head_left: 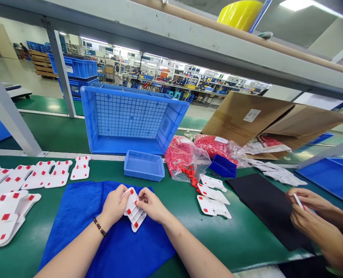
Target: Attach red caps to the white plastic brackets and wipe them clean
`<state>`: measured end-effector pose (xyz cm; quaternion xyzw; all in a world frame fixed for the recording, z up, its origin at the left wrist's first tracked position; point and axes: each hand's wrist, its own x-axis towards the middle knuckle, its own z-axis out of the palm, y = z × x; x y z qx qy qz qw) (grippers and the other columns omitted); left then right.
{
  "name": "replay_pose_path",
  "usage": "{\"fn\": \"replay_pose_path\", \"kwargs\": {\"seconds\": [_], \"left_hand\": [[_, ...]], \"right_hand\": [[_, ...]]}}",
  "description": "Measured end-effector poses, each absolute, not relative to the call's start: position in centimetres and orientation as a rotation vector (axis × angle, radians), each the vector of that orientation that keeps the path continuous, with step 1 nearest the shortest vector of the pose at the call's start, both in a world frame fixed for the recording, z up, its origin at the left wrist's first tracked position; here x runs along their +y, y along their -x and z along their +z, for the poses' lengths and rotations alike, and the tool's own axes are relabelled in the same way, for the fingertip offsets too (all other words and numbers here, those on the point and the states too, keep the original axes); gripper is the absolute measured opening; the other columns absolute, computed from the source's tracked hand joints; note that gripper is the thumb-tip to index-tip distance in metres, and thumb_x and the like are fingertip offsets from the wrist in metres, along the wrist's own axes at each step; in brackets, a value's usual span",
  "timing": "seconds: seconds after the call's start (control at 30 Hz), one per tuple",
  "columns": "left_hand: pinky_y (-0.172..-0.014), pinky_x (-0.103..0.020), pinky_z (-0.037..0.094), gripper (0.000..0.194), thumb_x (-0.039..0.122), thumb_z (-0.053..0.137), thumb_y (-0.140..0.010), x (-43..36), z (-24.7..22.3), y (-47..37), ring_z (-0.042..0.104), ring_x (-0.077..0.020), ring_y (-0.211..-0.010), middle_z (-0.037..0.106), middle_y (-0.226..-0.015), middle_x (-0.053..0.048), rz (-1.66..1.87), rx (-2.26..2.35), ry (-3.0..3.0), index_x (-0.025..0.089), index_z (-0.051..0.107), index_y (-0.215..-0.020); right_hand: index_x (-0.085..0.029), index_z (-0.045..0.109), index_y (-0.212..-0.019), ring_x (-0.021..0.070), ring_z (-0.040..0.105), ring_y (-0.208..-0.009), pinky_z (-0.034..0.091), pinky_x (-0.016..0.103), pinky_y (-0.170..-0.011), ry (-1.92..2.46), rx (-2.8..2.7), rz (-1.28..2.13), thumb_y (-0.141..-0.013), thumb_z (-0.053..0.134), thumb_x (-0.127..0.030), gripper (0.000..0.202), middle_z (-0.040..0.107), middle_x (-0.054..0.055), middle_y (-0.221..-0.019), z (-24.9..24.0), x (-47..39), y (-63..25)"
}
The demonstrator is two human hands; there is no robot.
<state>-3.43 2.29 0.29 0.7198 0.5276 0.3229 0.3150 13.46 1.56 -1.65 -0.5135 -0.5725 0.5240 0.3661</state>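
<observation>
Above a blue cloth is a white plastic part with red pieces at its corners. My left hand, with a beaded bracelet at the wrist, is closed on the part's upper left edge. My right hand is pinched at the part's right side, its fingertips at a small red piece. Whether those fingers grip the red piece or press it cannot be made out. Right of the cloth lie several white parts beside loose red pieces.
Finished-looking white parts with red pieces cover the left side. Behind the cloth stand a small blue tray and a large blue crate. Bags of red pieces lie beside them. At right, another person's hands hold a part over black cloth.
</observation>
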Motion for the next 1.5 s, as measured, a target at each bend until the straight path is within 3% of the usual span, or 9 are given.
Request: {"fn": "replay_pose_path", "kwargs": {"seconds": [0.23, 0.43, 0.53, 0.63, 0.73, 0.83, 0.93, 1.17, 1.5], "left_hand": [[-0.057, -0.024, 0.039, 0.022, 0.037, 0.036, -0.085, 1.7, 1.0, 3.2, 0.055, -0.0145, -0.061, 0.059, -0.067, 0.0, 0.893, 1.309, -1.822, 0.021, 0.049, -0.078], [-0.08, -0.029, 0.042, 0.015, 0.018, 0.036, -0.081, 1.8, 1.6, 3.3, 0.054, -0.0159, -0.085, 0.058, -0.087, -0.004, 1.053, 1.07, -1.926, 0.02, 0.051, -0.08], [-0.083, -0.03, 0.042, 0.018, 0.01, 0.035, -0.075, 2.0, 1.6, 3.4, 0.053, -0.0161, -0.088, 0.057, -0.089, -0.004, 1.01, 1.006, -1.963, 0.02, 0.05, -0.077], [-0.086, -0.031, 0.041, 0.012, 0.019, 0.045, -0.076, 2.1, 1.4, 3.3, 0.052, -0.0175, -0.093, 0.057, -0.096, -0.005, 0.845, 1.07, -2.065, 0.02, 0.053, -0.085], [-0.088, -0.036, 0.039, 0.037, 0.04, 0.061, -0.068, 1.7, 1.2, 3.2, 0.05, -0.0232, -0.097, 0.055, -0.101, -0.007, 0.589, 1.23, -2.219, 0.019, 0.054, -0.097], [-0.084, -0.04, 0.038, 0.053, 0.053, 0.067, -0.056, 0.9, 1.3, 3.0, 0.049, -0.0276, -0.095, 0.054, -0.099, -0.008, 0.353, 1.371, -2.365, 0.02, 0.057, -0.096], [-0.081, -0.039, 0.037, 0.053, 0.052, 0.069, -0.054, 0.2, 1.4, 2.8, 0.048, -0.0286, -0.095, 0.054, -0.098, -0.008, 0.216, 1.375, -2.49, 0.02, 0.058, -0.095], [-0.083, -0.038, 0.036, 0.047, 0.042, 0.068, -0.06, -0.3, 1.2, 2.3, 0.046, -0.0285, -0.1, 0.054, -0.102, -0.008, 0.133, 1.38, -2.467, 0.021, 0.056, -0.1], [-0.079, -0.04, 0.038, 0.036, 0.033, 0.067, -0.062, -0.4, 1.2, 1.1, 0.047, -0.0282, -0.096, 0.055, -0.097, -0.01, 0.12, 1.418, -2.452, 0.017, 0.059, -0.092]], "right_hand": [[-0.018, 0.053, -0.084, 0.0103, 0.05, -0.058, 0.038, 0.022, -0.054, 1.223, -1.66, 1.403, -0.075, 0.055, -0.028, 0.014, 0.055, -0.002, -0.069, -0.2, 1.2, -14.4], [-0.019, 0.053, -0.078, 0.0152, 0.049, -0.075, 0.037, 0.027, -0.069, 1.234, -2.014, 0.673, -0.074, 0.055, -0.018, 0.005, 0.055, 0.002, -0.079, 2.3, 0.6, -16.5], [-0.019, 0.049, -0.081, 0.0161, 0.048, -0.076, 0.036, 0.029, -0.07, 1.25, -2.207, 0.552, -0.071, 0.055, -0.014, 0.012, 0.054, 0.002, -0.079, 2.6, 0.3, -16.8], [-0.02, 0.048, -0.092, 0.0165, 0.049, -0.08, 0.037, 0.029, -0.073, 1.257, -2.342, 0.63, -0.068, 0.062, -0.02, 0.028, 0.055, 0.002, -0.087, 2.8, 0.0, -17.1], [-0.02, 0.05, -0.101, 0.0187, 0.049, -0.095, 0.036, 0.032, -0.083, 1.277, -2.426, 0.653, -0.069, 0.064, -0.024, 0.035, 0.054, 0.005, -0.102, 2.8, 0.1, -17.6], [-0.022, 0.051, -0.114, 0.0221, 0.04, -0.115, 0.027, 0.037, -0.098, 1.275, -2.498, 0.641, -0.073, 0.061, -0.024, 0.041, 0.047, 0.008, -0.122, 2.2, 0.4, -17.9], [-0.023, 0.048, -0.12, 0.0231, 0.037, -0.12, 0.018, 0.041, -0.104, 1.232, -2.577, 0.679, -0.072, 0.064, -0.029, 0.051, 0.046, 0.008, -0.126, 1.4, 0.7, -17.8], [-0.022, 0.054, -0.109, 0.0225, 0.05, -0.095, 0.035, 0.034, -0.082, 1.351, -2.651, 0.63, -0.062, 0.073, -0.036, 0.052, 0.058, 0.005, -0.099, 1.0, 1.1, -16.7], [-0.017, 0.052, -0.089, 0.0205, 0.049, -0.082, 0.035, 0.029, -0.067, 1.441, -2.854, 0.502, -0.053, 0.078, -0.033, 0.046, 0.054, 0.004, -0.089, 1.7, 2.1, -15.0]]}}
